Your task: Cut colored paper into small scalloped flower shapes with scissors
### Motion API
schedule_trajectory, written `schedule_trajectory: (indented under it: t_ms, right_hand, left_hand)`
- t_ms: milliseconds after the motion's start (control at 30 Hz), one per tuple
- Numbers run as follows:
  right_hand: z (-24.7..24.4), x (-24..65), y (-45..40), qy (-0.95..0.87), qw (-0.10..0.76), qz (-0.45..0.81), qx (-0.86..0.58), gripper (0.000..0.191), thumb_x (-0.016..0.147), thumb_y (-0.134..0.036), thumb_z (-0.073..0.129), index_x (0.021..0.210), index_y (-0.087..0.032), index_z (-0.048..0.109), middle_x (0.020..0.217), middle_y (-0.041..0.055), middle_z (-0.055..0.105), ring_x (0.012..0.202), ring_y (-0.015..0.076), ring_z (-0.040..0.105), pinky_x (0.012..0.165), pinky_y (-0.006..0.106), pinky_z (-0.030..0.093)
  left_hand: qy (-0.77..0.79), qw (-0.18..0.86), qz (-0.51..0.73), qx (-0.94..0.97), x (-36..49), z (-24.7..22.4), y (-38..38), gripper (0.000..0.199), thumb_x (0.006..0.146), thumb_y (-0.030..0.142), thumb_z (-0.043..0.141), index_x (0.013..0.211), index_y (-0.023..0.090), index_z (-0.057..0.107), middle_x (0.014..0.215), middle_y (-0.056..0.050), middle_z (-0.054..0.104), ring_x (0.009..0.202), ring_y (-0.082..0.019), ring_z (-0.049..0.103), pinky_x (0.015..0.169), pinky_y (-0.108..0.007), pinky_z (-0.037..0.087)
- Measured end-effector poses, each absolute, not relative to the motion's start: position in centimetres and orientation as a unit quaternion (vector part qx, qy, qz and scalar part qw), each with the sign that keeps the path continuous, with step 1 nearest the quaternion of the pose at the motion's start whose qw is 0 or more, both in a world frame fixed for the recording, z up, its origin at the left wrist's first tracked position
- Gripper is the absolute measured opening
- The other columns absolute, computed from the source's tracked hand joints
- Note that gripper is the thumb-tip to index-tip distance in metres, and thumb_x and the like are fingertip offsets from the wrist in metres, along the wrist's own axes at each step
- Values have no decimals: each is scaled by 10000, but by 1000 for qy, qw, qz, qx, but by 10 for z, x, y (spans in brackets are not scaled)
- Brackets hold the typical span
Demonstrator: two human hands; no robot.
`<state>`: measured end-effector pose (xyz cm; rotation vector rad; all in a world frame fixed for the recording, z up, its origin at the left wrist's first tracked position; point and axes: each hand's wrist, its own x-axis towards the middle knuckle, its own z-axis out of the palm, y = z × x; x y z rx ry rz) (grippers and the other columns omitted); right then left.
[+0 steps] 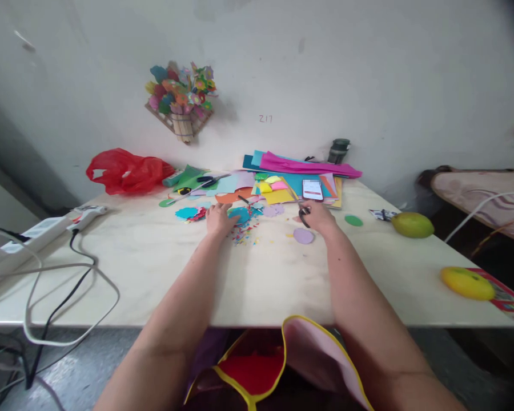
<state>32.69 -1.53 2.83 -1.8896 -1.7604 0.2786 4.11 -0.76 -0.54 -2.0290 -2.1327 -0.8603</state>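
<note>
My left hand (220, 220) rests low on the table with its fingers apart, its thumb side touching a scalloped blue paper cut-out (239, 214). Left of it lie more cut-outs, a blue one (185, 213) and red ones partly under my fingers. Black-handled scissors (304, 217) are in my closed right hand (319, 218), blades pointing away toward the paper pile. Just below the scissors lies a round lilac paper disc (303, 236). Scalloped lilac pieces (273, 210) sit between my hands, beside small scattered paper scraps (245, 233).
Coloured paper sheets (278, 197), a lit phone (312, 190) and a second pair of scissors (212, 181) lie toward the wall. A red plastic bag (126, 172) sits back left. Power strips (32, 237) with cables occupy the left; two mangoes (412, 225) lie right.
</note>
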Motion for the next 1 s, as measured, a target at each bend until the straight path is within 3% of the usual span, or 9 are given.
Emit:
schedule_trajectory:
  t_ms: [133,267,367,467,600,700,867,1000]
  right_hand:
    - [38,325,-28,-694,85,109,-706,446,616,-331,750,1044,-251,651,1079,49,686,943,227,628,716,288,442]
    - [34,321,-26,-706,66,113,-696,443,614,-291,752,1041,-224,656,1049,79,692,910,230,636,653,270,437]
    - [22,319,-18,-714,140,152,-669,368,580,-183,751,939,-201,673,949,57,703,830,199,635,617,238,436]
    - [11,315,-11,-698,283,213,-623,272,622,-112,647,882,-193,656,837,20,684,690,151,613,538,212,428]
    - [7,305,-9,-646,427,325,-543,323,578,-137,638,893,-188,592,670,-33,607,568,125,557,492,214,426]
    - [10,292,-10,-613,514,387,-459,379,544,-218,672,901,-202,545,666,-52,591,570,120,549,520,234,450]
    - [8,266,-13,-598,579,392,-392,403,504,-231,689,866,-210,511,654,-64,576,637,119,585,657,265,488]
    - [5,262,-11,-577,575,389,-430,458,524,-340,718,928,-210,543,728,-29,626,627,144,594,551,262,490]
  left_hand:
    - [-651,46,-304,-694,58,0,-12,431,783,414,606,1160,212,658,1146,-105,645,1134,-294,517,1000,-406,366]
    - [-625,11,-278,-730,68,3,-14,409,759,394,627,1121,212,683,1113,-110,662,1096,-288,536,967,-375,395]
    - [-626,-7,-287,-725,68,3,-14,365,757,384,629,1074,221,706,1079,-104,680,1081,-282,545,939,-349,413]
    - [-622,-25,-319,-714,68,4,-15,318,766,382,620,1017,220,728,1046,-101,696,1063,-277,562,911,-337,425]
    - [-596,-91,-356,-714,73,8,-17,267,764,404,614,902,221,752,966,-77,724,991,-274,598,833,-336,443]
    - [-556,-165,-382,-720,79,11,-20,327,776,475,574,836,211,758,820,-58,717,822,-238,629,722,-305,444]
    - [-469,-379,-395,-693,90,8,-28,324,636,492,697,671,170,686,531,9,568,511,-130,512,508,-242,357]
    - [-457,-435,-447,-634,89,4,-24,292,545,412,745,590,165,595,493,33,504,459,-94,436,475,-231,322]
